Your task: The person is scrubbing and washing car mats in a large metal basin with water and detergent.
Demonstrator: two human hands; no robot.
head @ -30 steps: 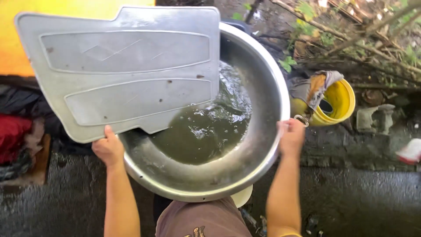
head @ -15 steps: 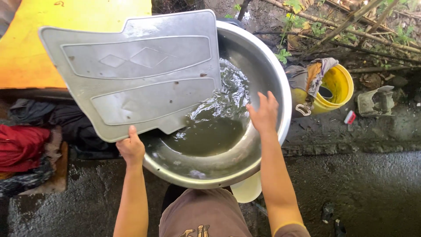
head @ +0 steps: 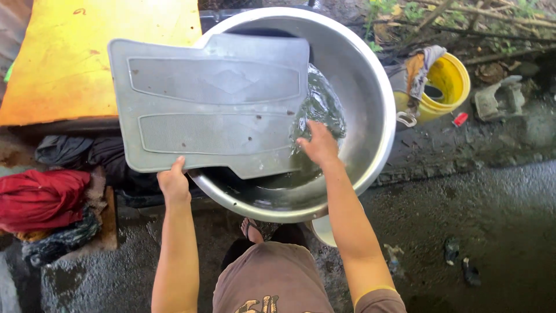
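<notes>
Left hand (head: 174, 184): fingers closed on the near edge of the grey mat (head: 214, 104), thumb up over its top face.
Right hand (head: 317, 145): laid on the mat's right near corner at the waterline, fingers spread and fairly flat (whether they curl under the edge I cannot tell).
Grey mat: a ribbed, moulded floor mat, lying tilted across the left half of the metal basin (head: 370, 93), its left part sticking out past the rim, its right edge dipping into the water.
Metal basin: large, round, shiny, holding murky water (head: 324, 107) at its right side.
Left of the basin: an orange board (head: 63, 58) at the far side, dark and red cloths (head: 43, 200) heaped nearer.
Right of the basin: a yellow bucket (head: 449, 81) with rags draped over its rim, just beside the basin.
Ground (head: 492, 232): wet, dark concrete.
</notes>
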